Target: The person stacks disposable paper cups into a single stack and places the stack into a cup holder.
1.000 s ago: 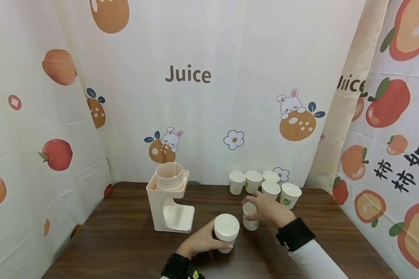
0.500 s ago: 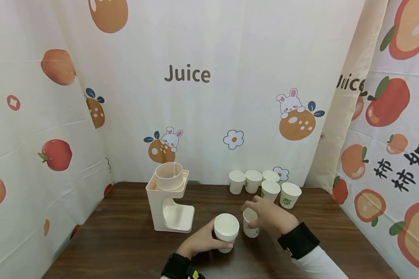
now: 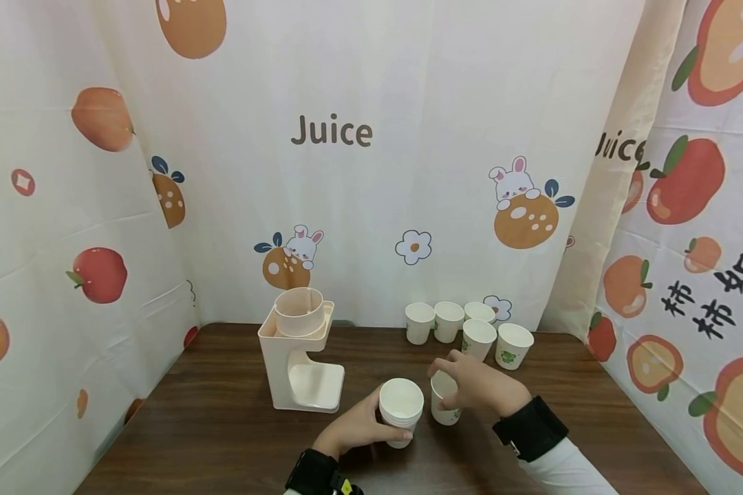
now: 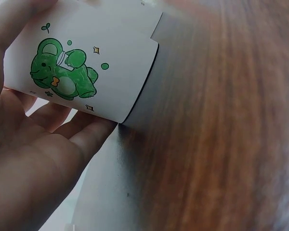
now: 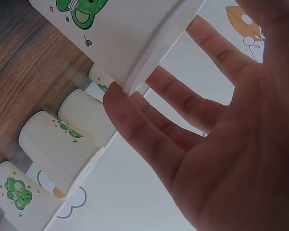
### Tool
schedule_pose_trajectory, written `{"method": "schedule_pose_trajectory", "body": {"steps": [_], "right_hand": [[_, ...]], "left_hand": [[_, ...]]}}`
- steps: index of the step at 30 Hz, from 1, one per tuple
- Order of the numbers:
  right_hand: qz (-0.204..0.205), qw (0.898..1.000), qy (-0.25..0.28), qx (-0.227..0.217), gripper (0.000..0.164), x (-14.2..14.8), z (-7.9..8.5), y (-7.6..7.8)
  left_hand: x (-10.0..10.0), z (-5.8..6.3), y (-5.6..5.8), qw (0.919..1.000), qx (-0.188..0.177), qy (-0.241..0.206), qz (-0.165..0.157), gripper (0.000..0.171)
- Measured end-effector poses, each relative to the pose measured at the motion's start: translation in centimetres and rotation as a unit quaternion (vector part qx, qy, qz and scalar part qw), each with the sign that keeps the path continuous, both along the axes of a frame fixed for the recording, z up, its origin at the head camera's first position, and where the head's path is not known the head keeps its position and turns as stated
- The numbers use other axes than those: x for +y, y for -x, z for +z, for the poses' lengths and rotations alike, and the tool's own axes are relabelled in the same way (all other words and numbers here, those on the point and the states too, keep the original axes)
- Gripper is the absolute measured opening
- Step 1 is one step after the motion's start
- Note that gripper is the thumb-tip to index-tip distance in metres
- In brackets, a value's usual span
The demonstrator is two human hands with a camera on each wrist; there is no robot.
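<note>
A short stack of nested white paper cups [image 3: 401, 400] stands upright near the front middle of the table, and my left hand [image 3: 360, 425] grips it from the left side. In the left wrist view a green bear print shows on the paper cup's wall [image 4: 115, 62], with fingers [image 4: 89, 137] around it. To the right of the stack, my right hand [image 3: 484, 386] holds a single upright paper cup [image 3: 444, 407] near its rim from above. The right wrist view shows that cup [image 5: 120, 43] close up, fingers [image 5: 139, 132] at its rim.
Several more paper cups [image 3: 515, 345] stand upright at the back right, just beyond my right hand. A cream stand [image 3: 285, 371] with a round cup-like funnel [image 3: 300, 313] on top is left of my left hand. Printed curtains [image 3: 433, 172] enclose the dark wooden table [image 3: 210, 426].
My right hand has brought its paper cup a little towards me, away from the back cups. The left hand and its stack have stayed in place.
</note>
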State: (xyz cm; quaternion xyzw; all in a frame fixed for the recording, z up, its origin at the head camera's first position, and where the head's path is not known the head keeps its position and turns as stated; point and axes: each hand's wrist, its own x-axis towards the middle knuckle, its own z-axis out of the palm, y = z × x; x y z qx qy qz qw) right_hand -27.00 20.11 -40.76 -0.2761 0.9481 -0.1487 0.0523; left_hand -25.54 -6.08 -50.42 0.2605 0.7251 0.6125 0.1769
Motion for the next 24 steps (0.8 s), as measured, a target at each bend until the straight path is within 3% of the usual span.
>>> {"method": "schedule_pose_trajectory", "body": {"steps": [6, 11, 24], "right_hand": [[0.009, 1.000, 0.004, 0.004, 0.046, 0.1, 0.1, 0.0], [0.013, 0.999, -0.001, 0.041, 0.040, 0.3, 0.3, -0.2], [0.027, 0.993, 0.030, 0.109, 0.035, 0.1, 2.4, -1.2]], "left_hand": [[0.0, 0.0, 0.0, 1.0000, 0.004, -0.001, 0.001, 0.082], [0.0, 0.0, 0.0, 1.0000, 0.001, -0.002, -0.001, 0.083], [0.0, 0.0, -0.1, 1.0000, 0.005, -0.003, -0.002, 0.082]]}}
